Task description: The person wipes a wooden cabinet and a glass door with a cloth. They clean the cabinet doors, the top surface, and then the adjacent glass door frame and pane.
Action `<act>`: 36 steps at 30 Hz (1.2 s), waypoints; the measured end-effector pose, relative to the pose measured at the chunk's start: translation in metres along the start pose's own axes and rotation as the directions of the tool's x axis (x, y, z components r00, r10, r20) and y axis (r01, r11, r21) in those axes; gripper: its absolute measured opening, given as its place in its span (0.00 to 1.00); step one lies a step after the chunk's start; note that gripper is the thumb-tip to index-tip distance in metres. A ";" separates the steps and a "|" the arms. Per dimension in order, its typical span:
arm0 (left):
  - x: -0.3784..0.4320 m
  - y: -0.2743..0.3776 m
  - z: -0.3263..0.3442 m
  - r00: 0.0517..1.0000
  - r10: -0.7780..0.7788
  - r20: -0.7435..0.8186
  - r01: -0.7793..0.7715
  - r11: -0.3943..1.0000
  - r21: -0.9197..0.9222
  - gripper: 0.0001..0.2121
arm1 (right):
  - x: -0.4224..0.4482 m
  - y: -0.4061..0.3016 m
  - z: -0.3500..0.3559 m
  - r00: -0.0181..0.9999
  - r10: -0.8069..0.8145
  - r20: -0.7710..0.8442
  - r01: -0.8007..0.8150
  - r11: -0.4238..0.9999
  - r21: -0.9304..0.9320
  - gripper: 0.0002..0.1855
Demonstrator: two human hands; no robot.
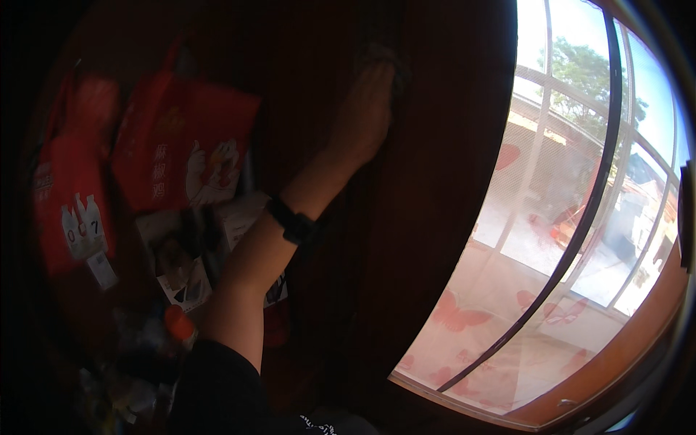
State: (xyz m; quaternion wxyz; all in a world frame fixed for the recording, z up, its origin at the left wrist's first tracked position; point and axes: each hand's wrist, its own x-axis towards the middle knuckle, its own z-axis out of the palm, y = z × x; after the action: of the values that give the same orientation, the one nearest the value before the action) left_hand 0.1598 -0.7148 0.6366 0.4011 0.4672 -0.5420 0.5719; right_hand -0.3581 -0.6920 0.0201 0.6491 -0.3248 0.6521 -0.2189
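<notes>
My left hand (365,111), with a black watch (296,224) on its wrist, reaches up across a dark reddish-brown panel (435,136). Its fingers press a crumpled greyish cloth (401,70) to that surface; deep shadow blurs the cloth's outline. The forearm passes in front of printed sheets and close to a red carrier bag (138,179) with a cartoon chicken and writing on it. My right hand is out of view.
A second red bag (79,163) with bottles printed on it hangs at far left. Below are a printed sheet (187,283), an orange cap (178,322) and dim plastic packaging (133,394). On the right, a butterfly-patterned mesh curtain (462,312) covers a bright, wood-framed opening (587,413).
</notes>
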 end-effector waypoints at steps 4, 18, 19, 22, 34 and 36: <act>-0.107 0.033 -0.007 0.989 -0.066 0.135 0.066 0.998 0.004 0.23 | 0.017 0.000 -0.009 0.997 0.019 0.074 -0.021 1.000 0.023 0.10; -0.266 0.080 -0.023 0.887 -0.193 0.419 0.248 0.965 -0.080 0.22 | -0.003 0.011 -0.001 0.995 -0.067 0.071 0.071 0.996 -0.063 0.11; -0.241 0.073 -0.019 0.896 -0.195 0.398 0.238 0.969 -0.062 0.23 | -0.005 0.016 -0.001 0.996 -0.068 0.051 0.071 0.995 -0.064 0.12; -0.152 0.044 -0.008 0.966 -0.132 0.223 0.166 0.976 -0.140 0.24 | -0.006 0.032 -0.001 0.998 -0.064 -0.011 0.063 0.995 -0.083 0.14; 0.129 -0.032 0.009 0.990 -0.021 -0.139 0.016 0.999 -0.038 0.22 | -0.034 0.026 0.035 0.997 -0.081 0.021 0.081 0.997 -0.001 0.10; 0.120 -0.029 0.009 0.984 -0.002 -0.178 -0.014 0.996 -0.089 0.21 | -0.025 0.036 0.039 0.999 -0.033 -0.007 0.033 0.998 0.056 0.10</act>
State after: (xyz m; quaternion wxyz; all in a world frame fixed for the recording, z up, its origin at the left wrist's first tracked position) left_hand 0.1596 -0.7263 0.7602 0.4667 0.3941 -0.5305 0.5877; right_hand -0.3261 -0.6435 0.0098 0.6523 -0.3166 0.6422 -0.2488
